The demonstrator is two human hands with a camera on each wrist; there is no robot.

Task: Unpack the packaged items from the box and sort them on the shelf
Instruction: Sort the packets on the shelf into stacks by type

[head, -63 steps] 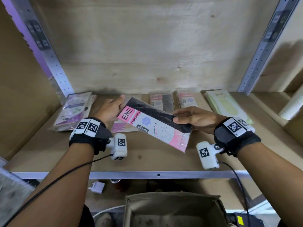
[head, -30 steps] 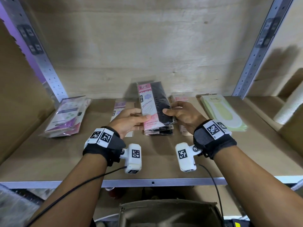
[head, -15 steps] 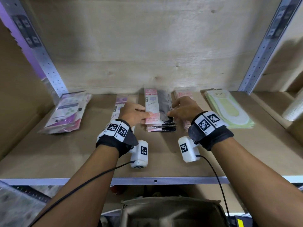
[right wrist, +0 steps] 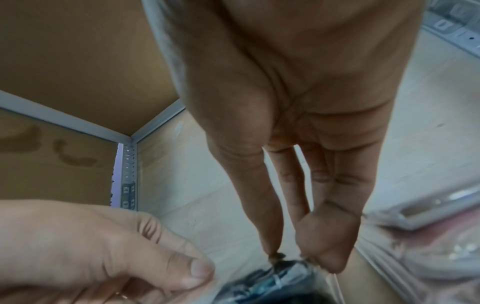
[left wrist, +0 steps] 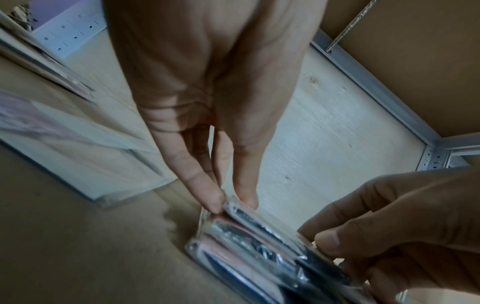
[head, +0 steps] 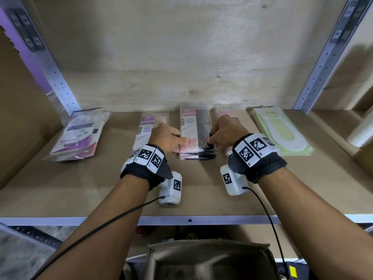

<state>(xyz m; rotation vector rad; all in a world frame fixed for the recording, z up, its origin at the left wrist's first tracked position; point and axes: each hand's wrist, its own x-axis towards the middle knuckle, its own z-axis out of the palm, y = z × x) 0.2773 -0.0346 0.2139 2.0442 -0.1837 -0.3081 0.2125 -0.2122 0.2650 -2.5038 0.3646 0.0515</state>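
Observation:
A pink-and-black stocking packet (head: 193, 128) lies flat on top of a small stack of like packets in the middle of the shelf (head: 101, 188). My left hand (head: 178, 141) pinches its near left corner between thumb and forefinger, plainly seen in the left wrist view (left wrist: 230, 203). My right hand (head: 212, 139) pinches the near right edge over the black part, thumb and fingers meeting at the plastic (right wrist: 288, 257). Both wrists hover just above the board. The brown box (head: 207, 259) stands open below the shelf; its inside is dim.
Other sorted piles line the back: purple packets (head: 80, 134) at the left, a lilac packet (head: 145, 126), a pink packet (head: 226, 112) behind my right hand, and green packets (head: 282, 134) at the right. Metal uprights (head: 58, 77) frame the bay. A white roll (head: 361, 132) sits far right.
The stocking packet went from held in the air and slanted, to standing over the middle stack, to lying flat on it. Both hands moved forward with it and still hold its near edge.

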